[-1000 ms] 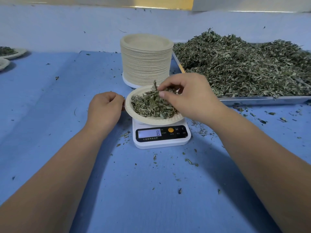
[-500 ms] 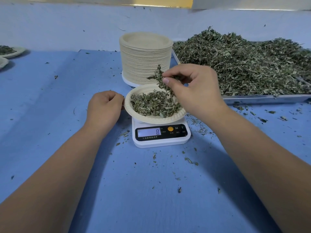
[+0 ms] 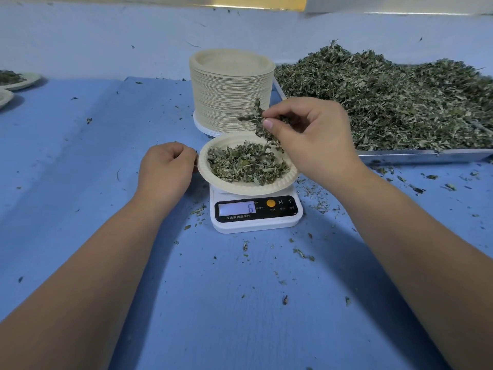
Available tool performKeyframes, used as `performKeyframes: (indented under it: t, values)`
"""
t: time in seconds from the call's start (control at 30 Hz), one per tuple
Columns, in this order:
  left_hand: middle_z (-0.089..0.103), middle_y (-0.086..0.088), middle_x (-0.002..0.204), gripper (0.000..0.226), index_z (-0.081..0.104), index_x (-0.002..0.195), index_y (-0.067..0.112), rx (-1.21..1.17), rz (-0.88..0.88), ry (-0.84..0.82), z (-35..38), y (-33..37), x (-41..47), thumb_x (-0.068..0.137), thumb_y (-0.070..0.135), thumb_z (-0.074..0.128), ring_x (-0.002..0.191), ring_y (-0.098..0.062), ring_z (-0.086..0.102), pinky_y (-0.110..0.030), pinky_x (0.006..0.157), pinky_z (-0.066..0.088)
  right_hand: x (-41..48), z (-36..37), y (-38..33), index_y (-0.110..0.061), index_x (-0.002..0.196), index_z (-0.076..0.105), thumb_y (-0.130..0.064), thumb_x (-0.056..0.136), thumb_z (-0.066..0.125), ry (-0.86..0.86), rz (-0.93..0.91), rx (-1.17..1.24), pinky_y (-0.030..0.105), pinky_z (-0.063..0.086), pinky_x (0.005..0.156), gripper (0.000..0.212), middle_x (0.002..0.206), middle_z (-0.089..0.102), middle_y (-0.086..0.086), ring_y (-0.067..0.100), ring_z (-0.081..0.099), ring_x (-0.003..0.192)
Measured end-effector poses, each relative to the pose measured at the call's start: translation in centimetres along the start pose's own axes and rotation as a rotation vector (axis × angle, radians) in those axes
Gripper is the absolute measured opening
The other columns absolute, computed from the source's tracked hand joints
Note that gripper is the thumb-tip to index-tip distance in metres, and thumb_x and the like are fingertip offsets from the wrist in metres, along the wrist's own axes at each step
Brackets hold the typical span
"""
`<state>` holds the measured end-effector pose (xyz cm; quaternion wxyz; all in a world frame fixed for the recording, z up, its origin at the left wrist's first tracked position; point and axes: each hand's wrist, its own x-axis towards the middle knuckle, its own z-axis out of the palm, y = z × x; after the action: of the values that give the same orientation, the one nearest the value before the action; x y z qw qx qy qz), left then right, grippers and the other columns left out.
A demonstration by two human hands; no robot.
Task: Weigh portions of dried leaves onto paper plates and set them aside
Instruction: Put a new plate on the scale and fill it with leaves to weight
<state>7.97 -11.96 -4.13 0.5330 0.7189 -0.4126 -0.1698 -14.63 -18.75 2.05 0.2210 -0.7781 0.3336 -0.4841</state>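
**Mid-task: one portion on the scale, most of the work still ahead**

Current paper plate [image 3: 282,186] sits on the scale [image 3: 256,225], centre of the table [image 3: 80,156], with a loose heap of dried leaves in it. Display [image 3: 250,208] reads 6.

Right hand [image 3: 314,140] hangs over the plate's 1 o'clock edge, thumb and fingers pinching a sprig of leaves [image 3: 256,116] clear of the heap. Adding or taking off, cannot tell; either way the portion looks still under adjustment, not ready to move.

Left hand [image 3: 166,169] is at the plate's 9 o'clock, fingers curled in a loose fist, nothing seen in it. Touching the rim or just beside it, cannot tell.

Done so far: at far 10 o'clock one set-aside plate [image 3: 29,81] shows leaves. A second plate [image 3: 6,97] below it is cut off by the frame, contents unclear.

Left to do: tall stack of empty plates [image 3: 229,102] at 12 o'clock from the scale, and a big leaf pile [image 3: 400,102] on a metal tray [image 3: 426,154] at 2 o'clock. Judging by both, many portions remain. Leaf crumbs are scattered around the scale.
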Motion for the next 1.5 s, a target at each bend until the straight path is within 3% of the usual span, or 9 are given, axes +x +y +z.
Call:
performKeyframes:
  t: [0.1,0.23,0.4,0.57,0.67,0.8,1.13,1.27,1.5]
  values:
    - [0.063,-0.026,0.085,0.034,0.061,0.081,-0.006,-0.003,0.001,-0.008,0.0,0.0,0.0,0.075,0.026,0.051,0.068,-0.017,0.051,-0.036,0.067,0.043,-0.2,0.0,0.0,-0.025,0.094,0.080,-0.020,0.087,0.079,-0.041,0.002,-0.006,0.023,0.055,0.078,0.009,0.085,0.073,-0.018,0.000,0.067,0.079]
    - [0.066,-0.021,0.084,0.033,0.064,0.080,-0.004,-0.006,0.003,-0.009,0.0,-0.1,0.0,0.075,0.026,0.051,0.069,-0.017,0.054,-0.036,0.068,0.046,-0.4,0.3,-0.3,-0.022,0.096,0.080,-0.022,0.086,0.080,-0.125,-0.028,-0.054,0.006,0.043,0.070,0.009,0.081,0.070,-0.021,-0.009,0.060,0.072]
    - [0.066,-0.023,0.084,0.034,0.063,0.081,-0.005,-0.014,-0.001,-0.007,0.0,-0.1,0.0,0.076,0.026,0.051,0.069,-0.017,0.053,-0.036,0.068,0.045,-0.4,0.2,-0.4,-0.021,0.099,0.080,-0.019,0.084,0.082,-0.188,0.003,-0.090,0.001,0.036,0.064,0.015,0.073,0.061,-0.025,-0.015,0.053,0.060]
    - [0.064,-0.022,0.084,0.034,0.062,0.079,-0.004,0.014,0.010,0.003,0.0,0.0,-0.1,0.074,0.027,0.049,0.068,-0.017,0.050,-0.036,0.066,0.043,-0.1,0.2,-0.2,-0.022,0.097,0.080,-0.017,0.084,0.082,-0.152,0.076,0.053,0.015,0.046,0.067,0.015,0.074,0.069,-0.019,-0.005,0.055,0.061]
    - [0.067,-0.020,0.085,0.035,0.063,0.081,-0.003,0.006,0.002,-0.003,0.0,0.0,-0.1,0.074,0.028,0.049,0.069,-0.018,0.053,-0.036,0.068,0.045,0.1,0.0,0.2,-0.016,0.098,0.079,-0.009,0.085,0.080,-0.154,0.125,0.181,0.012,0.048,0.060,0.015,0.064,0.068,-0.021,-0.004,0.060,0.056]
    - [0.069,-0.017,0.083,0.031,0.065,0.079,-0.001,0.013,0.007,0.003,0.0,0.0,0.0,0.075,0.026,0.050,0.069,-0.018,0.054,-0.036,0.068,0.047,0.2,-0.1,0.5,-0.010,0.102,0.078,0.001,0.086,0.076,-0.187,0.216,0.325,0.020,0.056,0.070,0.019,0.080,0.076,-0.002,0.013,0.071,0.070]
    - [0.065,-0.019,0.080,0.031,0.064,0.076,0.000,0.025,0.018,0.009,0.0,0.0,-0.1,0.076,0.026,0.049,0.066,-0.017,0.051,-0.035,0.065,0.044,1.0,-1.4,0.6,0.001,0.106,0.073,0.007,0.087,0.071,-0.063,0.303,0.541,0.031,0.061,0.081,0.020,0.096,0.073,0.023,0.019,0.067,0.073]
    - [0.066,-0.017,0.081,0.030,0.064,0.076,0.000,0.012,0.012,0.004,0.1,0.0,0.0,0.076,0.026,0.049,0.067,-0.017,0.052,-0.036,0.066,0.045,1.0,-1.5,0.7,0.001,0.106,0.074,0.009,0.086,0.071,-0.108,0.303,0.522,0.038,0.061,0.087,0.022,0.097,0.075,0.022,0.022,0.069,0.078]
    - [0.064,-0.022,0.081,0.034,0.061,0.079,-0.004,0.013,0.021,-0.004,0.0,0.1,-0.1,0.074,0.027,0.049,0.067,-0.017,0.049,-0.036,0.066,0.042,0.7,-0.8,0.3,-0.007,0.105,0.075,0.011,0.090,0.066,-0.201,0.228,0.396,0.029,0.061,0.080,0.025,0.092,0.078,0.008,0.023,0.076,0.084]
